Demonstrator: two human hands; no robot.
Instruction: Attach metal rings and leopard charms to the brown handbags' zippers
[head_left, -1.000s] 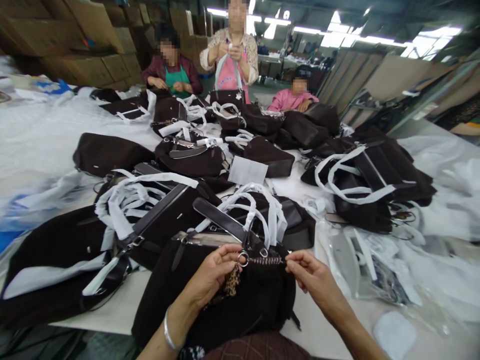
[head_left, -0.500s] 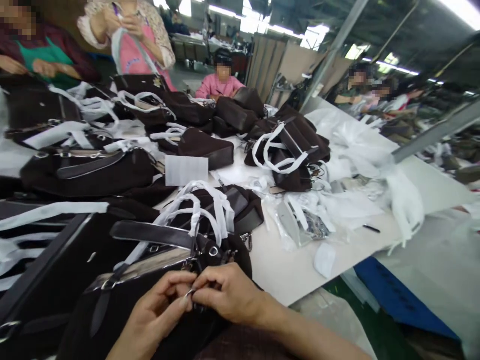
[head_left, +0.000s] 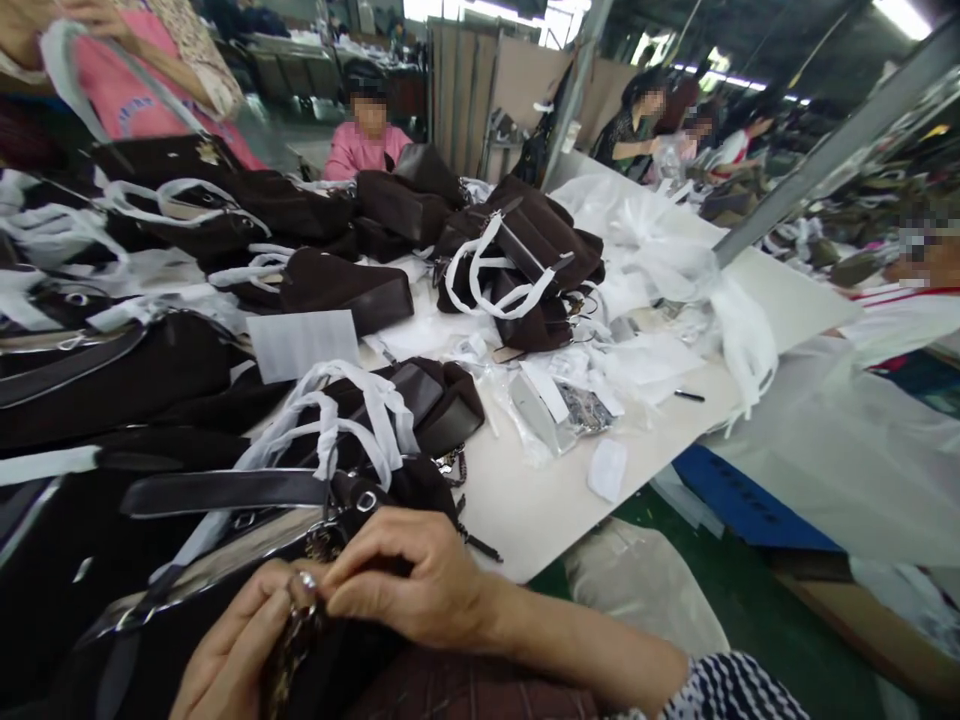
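White table [head_left: 517,510], dark bags [head_left: 337,285], green floor [head_left: 675,580]

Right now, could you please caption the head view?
Left hand and right hand meet at shiny metal hardware over a handbag.

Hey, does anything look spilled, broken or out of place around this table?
Nothing looks spilled or broken. Slightly untidy, though: on the right, crumpled white wrapping droops over the edge of the table, and a slim dark object, perhaps a pen, lies loose nearby.
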